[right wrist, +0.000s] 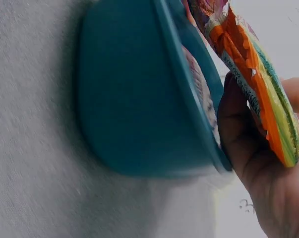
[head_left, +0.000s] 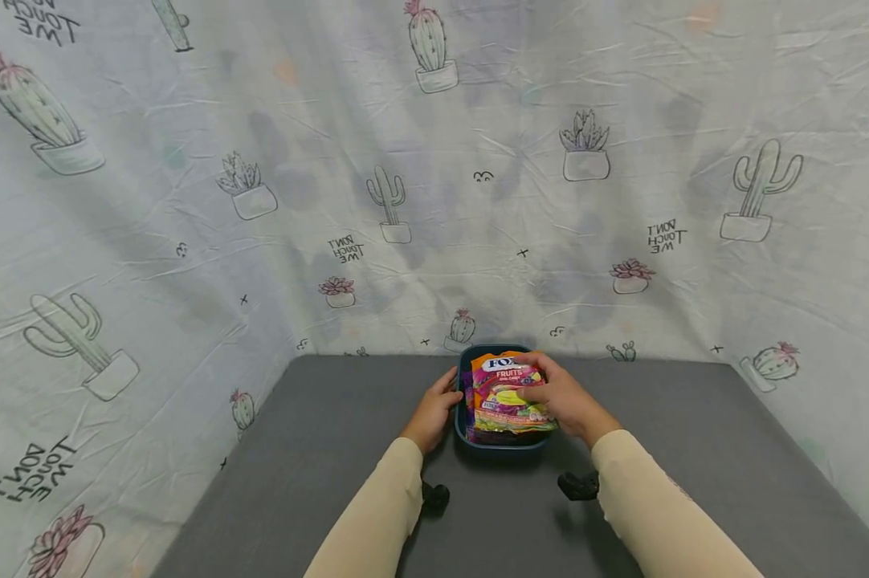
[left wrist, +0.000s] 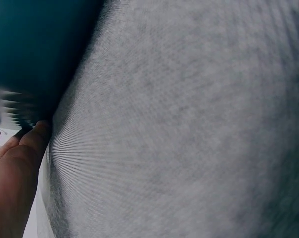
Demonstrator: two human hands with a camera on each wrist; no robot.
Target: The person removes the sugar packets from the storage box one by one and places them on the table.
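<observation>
A dark teal plastic tub (head_left: 503, 452) stands toward the far side of the grey table. My right hand (head_left: 568, 401) grips a candy bag (head_left: 507, 393), pink and orange with "FOX'S FRUITS" lettering, over the tub's opening. In the right wrist view the bag (right wrist: 253, 74) is seen edge-on between thumb and fingers, above the rim. Under it, a purple packet (head_left: 468, 405) shows inside the tub; the rest of the contents is mostly hidden. My left hand (head_left: 432, 413) rests against the tub's left side, its fingers (left wrist: 37, 136) touching the outer wall.
The grey tabletop (head_left: 319, 466) extends to both sides and in front of the tub. Behind it hangs a pale curtain (head_left: 449, 201) printed with cacti, which also runs along both sides. Black devices (head_left: 579, 486) sit under both wrists.
</observation>
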